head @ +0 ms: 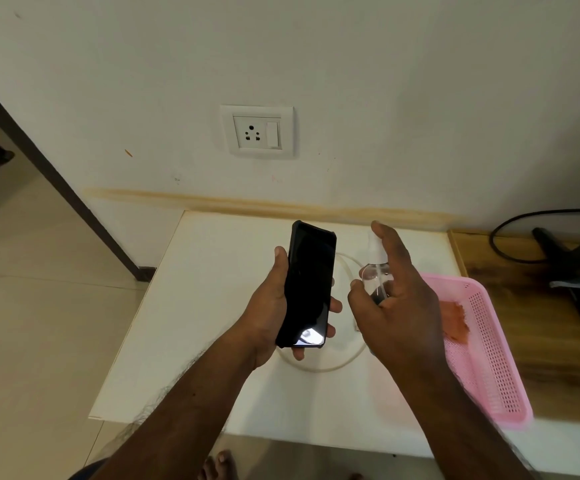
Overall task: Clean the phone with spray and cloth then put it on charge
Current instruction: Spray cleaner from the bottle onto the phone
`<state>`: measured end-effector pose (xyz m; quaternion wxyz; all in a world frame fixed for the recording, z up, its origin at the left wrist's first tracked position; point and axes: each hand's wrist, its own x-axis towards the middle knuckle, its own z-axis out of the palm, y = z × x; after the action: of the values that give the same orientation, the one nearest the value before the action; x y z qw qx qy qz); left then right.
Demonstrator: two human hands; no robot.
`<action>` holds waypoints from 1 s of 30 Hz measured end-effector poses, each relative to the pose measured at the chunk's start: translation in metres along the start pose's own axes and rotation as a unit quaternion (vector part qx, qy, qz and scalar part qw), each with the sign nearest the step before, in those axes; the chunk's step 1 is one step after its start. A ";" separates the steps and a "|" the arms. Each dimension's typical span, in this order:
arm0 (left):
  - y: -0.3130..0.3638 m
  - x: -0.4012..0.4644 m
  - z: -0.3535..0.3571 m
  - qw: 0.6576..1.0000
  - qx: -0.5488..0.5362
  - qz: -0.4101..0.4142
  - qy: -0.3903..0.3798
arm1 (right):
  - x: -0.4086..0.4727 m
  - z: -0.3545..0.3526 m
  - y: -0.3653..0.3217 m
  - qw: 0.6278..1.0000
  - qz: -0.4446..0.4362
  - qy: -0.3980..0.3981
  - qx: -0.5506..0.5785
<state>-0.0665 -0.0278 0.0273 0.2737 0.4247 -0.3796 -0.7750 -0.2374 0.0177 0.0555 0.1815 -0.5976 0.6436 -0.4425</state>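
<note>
My left hand holds a black phone upright over the white table, its dark screen facing me. Just to its right, my right hand grips a small clear spray bottle with a white nozzle, the forefinger resting on top and the nozzle turned toward the phone. An orange cloth lies inside a pink basket at the right. A white charging cable loops on the table under my hands.
A white wall socket with a switch sits on the wall above the table. A wooden surface at the right carries a dark stand and a black cord. Tiled floor lies to the left.
</note>
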 end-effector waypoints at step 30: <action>0.015 -0.003 -0.012 0.996 -0.085 0.035 0.007 | 0.001 -0.002 0.000 0.999 0.022 0.013 -0.046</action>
<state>-0.0533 -0.0384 0.0367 0.3386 0.3918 -0.3247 -0.7915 -0.2392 0.0175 0.0564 0.1554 -0.5852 0.6784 -0.4160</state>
